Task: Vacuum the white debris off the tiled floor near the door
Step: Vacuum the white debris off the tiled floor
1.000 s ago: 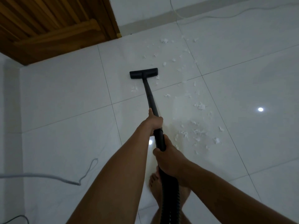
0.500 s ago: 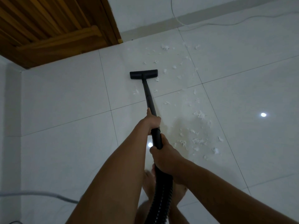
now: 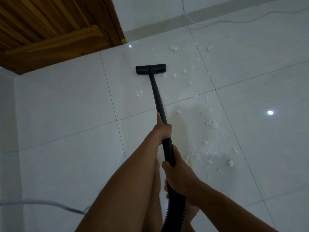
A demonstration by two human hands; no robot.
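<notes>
Far across the white tiled floor (image 3: 66,114), just short of the wooden door (image 3: 50,30), the black floor head (image 3: 150,68) of the vacuum lies flat on a tile, its long edge running left to right. From its middle the black wand (image 3: 158,97) slants back toward me.

My left hand (image 3: 163,129) grips the wand at its near end, fingers curled round the tube and the thumb laid along it, pointing toward the head. My right hand (image 3: 180,174) is nearer to me, wrapped round the thicker black cuff, fingers closed tight about it where the ribbed hose (image 3: 175,211) begins. The hose drops between my forearms and leaves the view at the near edge, passing over my bare foot (image 3: 157,190).

The white debris (image 3: 212,123) lies mostly to the right of the wand – a loose trail of torn flecks from the far wall down to a thicker patch right of my right hand. A few bits sit just beside the head's right end, and one small clump lies left of the wand, apart from the rest.

A grey cable (image 3: 50,202) crosses the near left floor – blurred – and a thin white cord (image 3: 234,20) runs along the far right by the wall. A bright spot of reflected light (image 3: 270,112) shines on a tile at the right
</notes>
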